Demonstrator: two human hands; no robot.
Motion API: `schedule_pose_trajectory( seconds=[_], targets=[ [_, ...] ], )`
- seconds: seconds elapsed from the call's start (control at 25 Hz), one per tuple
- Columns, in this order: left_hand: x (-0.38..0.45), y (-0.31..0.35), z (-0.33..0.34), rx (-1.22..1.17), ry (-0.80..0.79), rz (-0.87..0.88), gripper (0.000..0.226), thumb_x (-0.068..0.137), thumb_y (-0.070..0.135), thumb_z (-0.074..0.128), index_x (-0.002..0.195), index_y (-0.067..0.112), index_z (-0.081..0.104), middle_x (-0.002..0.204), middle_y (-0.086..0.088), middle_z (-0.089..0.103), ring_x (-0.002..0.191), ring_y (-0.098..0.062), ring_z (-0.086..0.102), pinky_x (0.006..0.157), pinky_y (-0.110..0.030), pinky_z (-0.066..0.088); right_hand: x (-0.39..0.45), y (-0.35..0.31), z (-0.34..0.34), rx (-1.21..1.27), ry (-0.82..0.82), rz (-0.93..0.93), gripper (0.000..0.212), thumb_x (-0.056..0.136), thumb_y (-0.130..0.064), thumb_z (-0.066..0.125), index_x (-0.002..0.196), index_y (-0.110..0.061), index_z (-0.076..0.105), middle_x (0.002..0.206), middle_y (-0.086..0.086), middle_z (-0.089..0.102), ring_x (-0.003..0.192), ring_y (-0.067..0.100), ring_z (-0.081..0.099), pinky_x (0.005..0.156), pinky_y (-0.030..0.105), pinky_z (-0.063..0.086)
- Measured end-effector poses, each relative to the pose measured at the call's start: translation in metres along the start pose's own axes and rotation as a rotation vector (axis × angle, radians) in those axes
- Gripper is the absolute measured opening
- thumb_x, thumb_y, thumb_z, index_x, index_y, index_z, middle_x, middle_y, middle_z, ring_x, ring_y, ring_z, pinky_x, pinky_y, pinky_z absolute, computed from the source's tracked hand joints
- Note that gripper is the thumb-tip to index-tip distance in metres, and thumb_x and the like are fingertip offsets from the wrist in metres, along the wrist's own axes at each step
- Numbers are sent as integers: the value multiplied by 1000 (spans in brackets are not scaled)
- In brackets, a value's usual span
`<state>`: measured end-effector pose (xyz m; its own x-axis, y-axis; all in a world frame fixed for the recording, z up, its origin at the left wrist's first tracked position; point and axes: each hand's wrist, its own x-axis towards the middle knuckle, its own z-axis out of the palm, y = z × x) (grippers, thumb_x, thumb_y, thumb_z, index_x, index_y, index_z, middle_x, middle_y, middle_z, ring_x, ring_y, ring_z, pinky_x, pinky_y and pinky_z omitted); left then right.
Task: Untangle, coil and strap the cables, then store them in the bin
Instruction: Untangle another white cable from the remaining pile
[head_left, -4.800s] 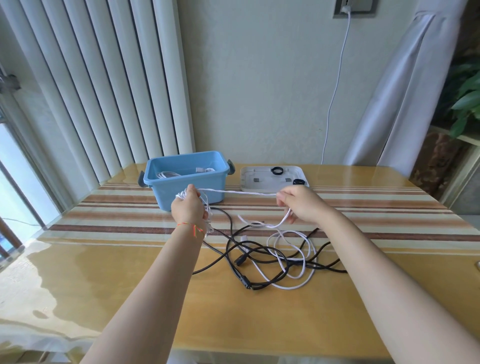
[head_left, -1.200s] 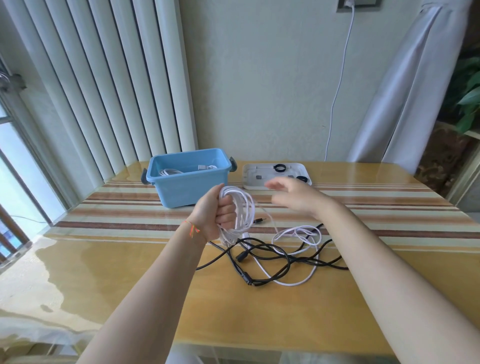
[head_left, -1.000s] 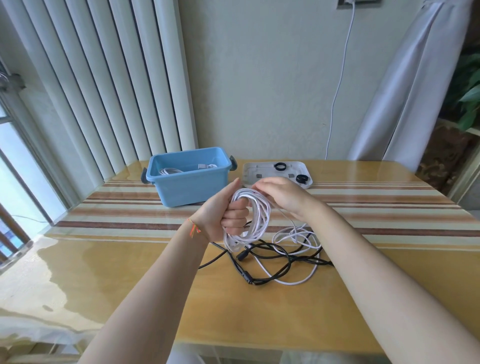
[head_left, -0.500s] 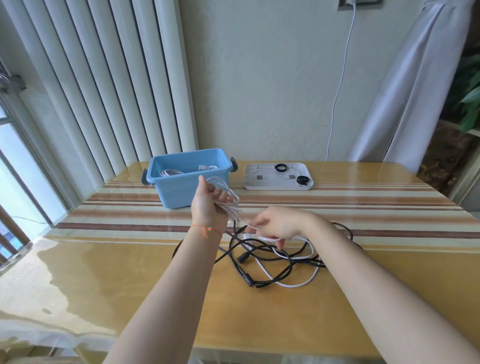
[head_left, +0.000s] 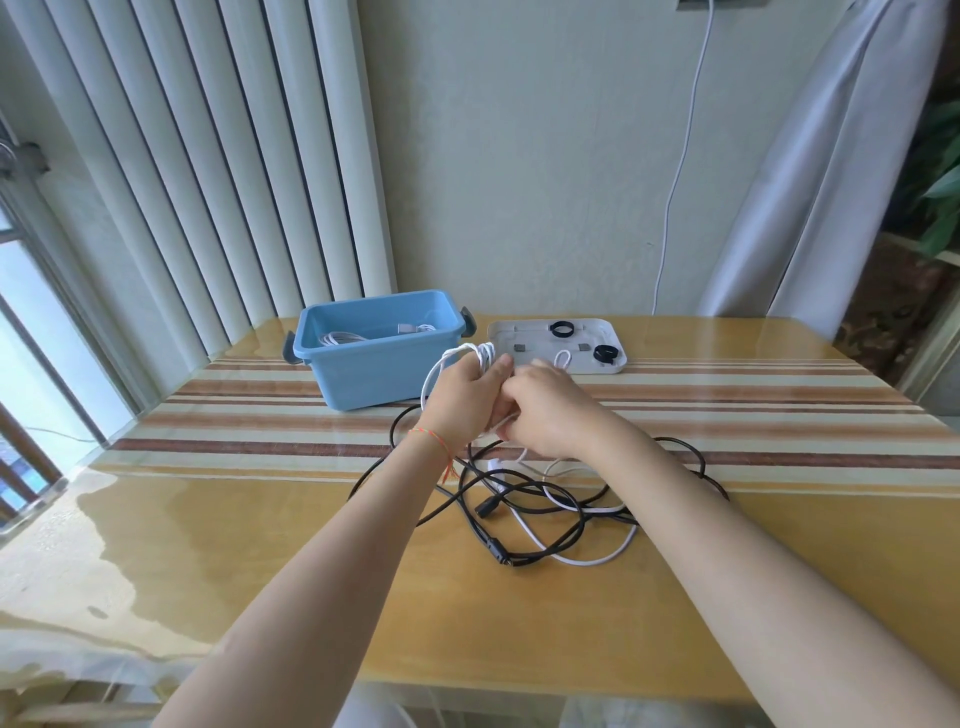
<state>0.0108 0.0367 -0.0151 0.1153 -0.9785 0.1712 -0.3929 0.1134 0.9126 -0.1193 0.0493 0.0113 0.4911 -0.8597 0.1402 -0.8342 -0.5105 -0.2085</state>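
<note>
My left hand grips a coil of white cable, held above the table in front of the blue bin. My right hand is right beside it, fingers curled on the same white cable where it leaves the coil. The rest of that white cable trails down into a tangle with a black cable on the table below my hands. The bin holds a coiled white cable. Black straps lie on a white tray to the bin's right.
The table is wooden with a striped runner under a glass top. Vertical blinds hang at the back left, and a curtain at the back right. A white cord runs down the wall.
My right hand has come up from the tangle to my left hand, bringing another length of white cable to the coil. The coil has grown since the earliest frame.
</note>
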Motion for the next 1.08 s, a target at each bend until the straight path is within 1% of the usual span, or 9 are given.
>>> schedule_pose_trajectory(
  seconds=[0.2,0.32,0.4,0.48,0.56,0.72,0.84,0.92,1.08],
  targets=[
    [0,-2,-6,-71,-48,-65,43,100,43,50,83,3,48,56,-11,52,40,-20,49,45,-26,44,2,7,4,229,265,7,19,85,0,60,98,-13,60,108,-1,46,112,16,42,92,30,37],
    [-3,-8,-10,-114,-100,-107,40,99,45,52,79,12,43,48,3,38,40,-14,34,40,-22,33,-1,21,-8,692,97,123,14,88,-8,70,92,-12,57,85,1,63,71,11,62,67,29,50],
    [-9,-7,-12,-99,-211,-145,45,96,52,54,78,12,44,47,7,37,38,-8,31,39,-20,31,-3,34,-11,1084,-56,194,12,88,-8,71,93,-5,62,70,7,65,51,16,59,52,28,51],
    [-12,-9,-13,105,-331,-114,54,86,62,59,72,12,47,50,3,42,37,-7,34,44,-19,35,-1,48,-9,1110,-6,307,9,88,-11,71,92,-5,65,70,7,65,41,12,46,41,22,37],
    [-12,-13,-17,379,-405,-64,51,84,61,65,73,12,54,53,0,48,37,-7,39,49,-21,40,3,60,-6,1046,196,435,6,90,-14,70,85,-12,66,70,4,64,41,10,36,37,20,27],
    [-2,-32,-33,208,-237,-164,42,92,47,63,70,13,53,52,0,44,42,-14,38,52,-28,39,2,97,-11,880,667,718,19,86,-20,72,69,-17,65,73,1,66,70,19,57,61,23,42],
    [0,-38,-30,123,-276,-209,47,92,52,61,66,14,47,49,-1,41,41,-16,34,52,-28,37,5,96,-4,455,490,750,13,87,-12,60,88,-18,70,109,8,65,106,30,60,85,31,48],
    [-2,-31,-22,157,-336,-212,50,92,53,59,63,15,46,47,0,42,39,-15,34,51,-26,36,8,74,-5,324,343,539,36,87,-3,50,116,-14,68,130,7,56,123,26,51,100,31,41],
    [-2,-11,-9,28,-320,-236,45,95,40,60,61,17,43,51,1,37,42,-14,30,48,-26,33,3,23,-10,624,102,164,22,96,-24,52,113,-22,66,109,-10,65,99,8,63,91,29,49]
  ],
)
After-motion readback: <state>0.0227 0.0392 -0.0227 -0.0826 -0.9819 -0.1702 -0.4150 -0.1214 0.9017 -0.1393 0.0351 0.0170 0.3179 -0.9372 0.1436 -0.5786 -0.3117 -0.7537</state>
